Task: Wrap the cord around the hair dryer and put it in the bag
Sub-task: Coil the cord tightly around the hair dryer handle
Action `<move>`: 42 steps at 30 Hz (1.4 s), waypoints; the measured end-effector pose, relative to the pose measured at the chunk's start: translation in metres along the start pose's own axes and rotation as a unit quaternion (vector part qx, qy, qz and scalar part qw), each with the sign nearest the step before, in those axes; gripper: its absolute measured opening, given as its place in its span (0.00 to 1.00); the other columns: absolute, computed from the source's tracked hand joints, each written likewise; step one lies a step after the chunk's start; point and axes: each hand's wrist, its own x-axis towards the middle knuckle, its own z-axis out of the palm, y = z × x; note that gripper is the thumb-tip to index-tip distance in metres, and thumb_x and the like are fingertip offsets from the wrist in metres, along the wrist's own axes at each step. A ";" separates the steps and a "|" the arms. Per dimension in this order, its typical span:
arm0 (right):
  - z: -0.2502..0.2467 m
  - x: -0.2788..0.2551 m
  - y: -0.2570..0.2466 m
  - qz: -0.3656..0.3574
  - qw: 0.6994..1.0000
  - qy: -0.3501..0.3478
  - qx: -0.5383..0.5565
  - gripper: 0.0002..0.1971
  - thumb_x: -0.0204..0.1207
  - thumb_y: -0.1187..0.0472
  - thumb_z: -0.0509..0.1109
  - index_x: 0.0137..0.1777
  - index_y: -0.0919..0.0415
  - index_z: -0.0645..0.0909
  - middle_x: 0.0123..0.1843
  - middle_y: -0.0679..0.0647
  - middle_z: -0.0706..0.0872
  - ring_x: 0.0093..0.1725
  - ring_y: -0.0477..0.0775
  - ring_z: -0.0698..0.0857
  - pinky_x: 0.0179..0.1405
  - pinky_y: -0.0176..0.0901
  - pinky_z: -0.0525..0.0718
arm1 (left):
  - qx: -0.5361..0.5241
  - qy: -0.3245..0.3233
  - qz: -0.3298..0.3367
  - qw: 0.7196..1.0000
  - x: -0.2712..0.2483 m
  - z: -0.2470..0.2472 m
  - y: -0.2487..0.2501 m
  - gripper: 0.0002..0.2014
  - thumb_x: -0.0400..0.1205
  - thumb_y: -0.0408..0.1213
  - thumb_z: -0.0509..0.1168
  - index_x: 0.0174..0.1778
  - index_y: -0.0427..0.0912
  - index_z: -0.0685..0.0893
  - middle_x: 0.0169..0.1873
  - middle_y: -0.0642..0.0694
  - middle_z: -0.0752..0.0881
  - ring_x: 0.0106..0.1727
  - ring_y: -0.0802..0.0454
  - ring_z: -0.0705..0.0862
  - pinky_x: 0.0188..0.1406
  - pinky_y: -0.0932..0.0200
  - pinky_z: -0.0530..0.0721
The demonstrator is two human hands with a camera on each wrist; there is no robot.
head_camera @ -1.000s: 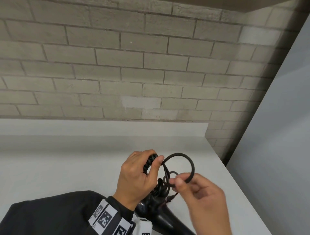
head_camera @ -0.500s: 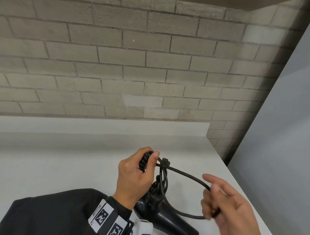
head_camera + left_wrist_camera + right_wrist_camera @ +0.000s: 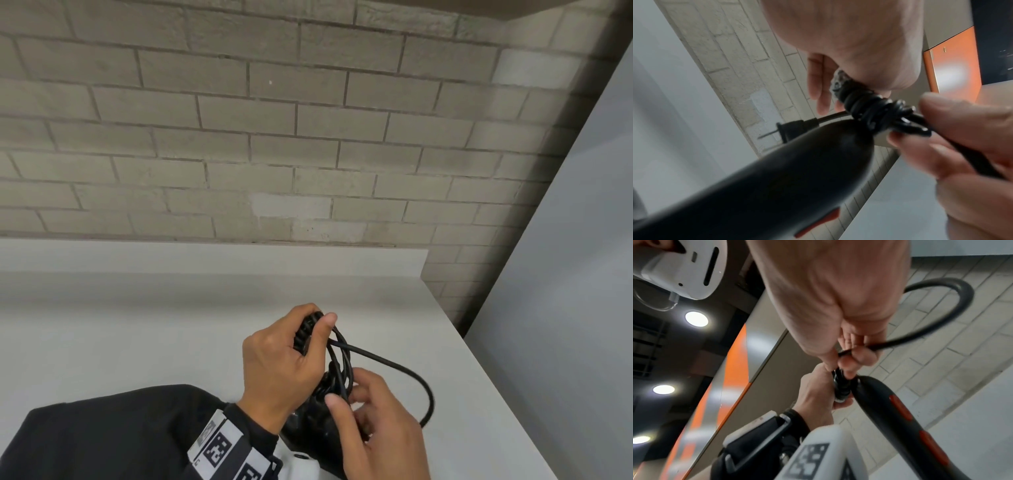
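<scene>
Now left hand (image 3: 274,359) grips hair dryer (image 3: 760,178), right hand (image 3: 380,428) pinching cord (image 3: 394,363).

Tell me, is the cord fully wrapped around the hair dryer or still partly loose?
Partly loose. Several coils sit tight on the hair dryer, but a loop of cord hangs free, pinched by the right hand.

Glossy black plastic hair dryer (image 3: 777,170), smooth rubbery cord (image 3: 394,363), rough matt brick wall (image 3: 274,120).
</scene>
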 end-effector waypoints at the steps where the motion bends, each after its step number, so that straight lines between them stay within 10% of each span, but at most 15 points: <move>1: -0.003 0.002 -0.002 -0.029 0.999 -0.010 -0.027 0.06 0.73 0.44 0.70 0.49 0.36 0.81 0.38 0.35 0.86 0.34 0.36 0.85 0.33 0.18 0.76 | 0.012 0.004 0.002 1.000 0.001 -0.002 0.000 0.16 0.83 0.56 0.64 0.42 0.49 0.89 0.20 0.59 0.78 0.20 0.60 0.76 0.18 0.56 0.77; 6: -0.029 0.010 -0.018 -0.093 0.996 0.011 -0.001 0.07 0.74 0.49 0.67 0.47 0.42 0.86 0.34 0.38 0.86 0.32 0.37 0.83 0.34 0.19 0.76 | 0.012 0.016 -0.031 0.999 0.003 -0.008 -0.008 0.16 0.82 0.59 0.64 0.41 0.52 0.88 0.19 0.58 0.78 0.20 0.59 0.77 0.19 0.54 0.79; 12: -0.061 0.022 -0.016 0.033 0.965 0.044 0.257 0.08 0.68 0.62 0.70 0.41 0.51 0.90 0.28 0.58 0.88 0.30 0.47 0.83 0.36 0.30 0.82 | -0.095 -0.022 -0.079 0.992 0.004 -0.011 -0.012 0.14 0.81 0.56 0.66 0.43 0.50 0.88 0.25 0.55 0.86 0.26 0.55 0.86 0.28 0.54 0.84; 17: -0.080 0.030 -0.006 0.042 0.942 0.011 0.333 0.28 0.59 0.38 0.82 0.46 0.61 0.88 0.28 0.57 0.81 0.27 0.52 0.75 0.27 0.38 0.73 | -0.148 -0.099 -0.086 0.980 0.000 -0.008 -0.007 0.10 0.83 0.50 0.69 0.47 0.48 0.87 0.30 0.56 0.88 0.31 0.56 0.89 0.35 0.64 0.84; 20: -0.094 0.037 -0.005 0.070 0.901 0.035 0.426 0.19 0.57 0.49 0.85 0.38 0.63 0.87 0.24 0.52 0.74 0.25 0.50 0.70 0.24 0.37 0.73 | -0.169 -0.095 -0.115 0.974 0.000 -0.008 -0.005 0.09 0.81 0.47 0.68 0.46 0.46 0.87 0.29 0.52 0.88 0.31 0.55 0.89 0.36 0.66 0.83; 27: -0.109 0.035 0.014 -0.010 0.972 0.126 0.196 0.04 0.63 0.63 0.75 0.36 0.54 0.86 0.27 0.58 0.81 0.29 0.51 0.78 0.34 0.25 0.77 | -0.181 -0.090 -0.110 0.973 -0.001 -0.012 -0.004 0.10 0.83 0.46 0.69 0.58 0.52 0.87 0.27 0.57 0.85 0.30 0.54 0.87 0.34 0.63 0.84; 32: -0.128 0.031 0.024 -0.028 0.998 0.054 -0.007 0.06 0.70 0.44 0.73 0.44 0.43 0.85 0.48 0.46 0.83 0.53 0.44 0.83 0.54 0.26 0.76 | -0.167 -0.112 -0.057 0.978 0.001 -0.014 -0.009 0.06 0.84 0.47 0.66 0.49 0.53 0.87 0.32 0.60 0.85 0.31 0.54 0.86 0.35 0.53 0.88; 38: -0.128 0.020 0.046 0.174 0.975 0.008 0.140 0.11 0.58 0.57 0.78 0.42 0.55 0.88 0.31 0.71 0.78 0.21 0.61 0.80 0.21 0.38 0.74 | -0.175 -0.128 -0.060 0.974 0.003 -0.021 -0.008 0.06 0.81 0.50 0.68 0.42 0.53 0.85 0.30 0.51 0.85 0.31 0.46 0.85 0.33 0.46 0.84; 42: -0.119 0.010 0.062 0.202 0.961 -0.005 0.188 0.09 0.60 0.63 0.79 0.41 0.59 0.90 0.35 0.66 0.89 0.21 0.68 0.81 0.19 0.44 0.76 | -0.187 -0.188 -0.060 0.962 0.004 -0.026 -0.005 0.14 0.70 0.49 0.80 0.45 0.50 0.85 0.31 0.47 0.85 0.26 0.49 0.82 0.31 0.50 0.84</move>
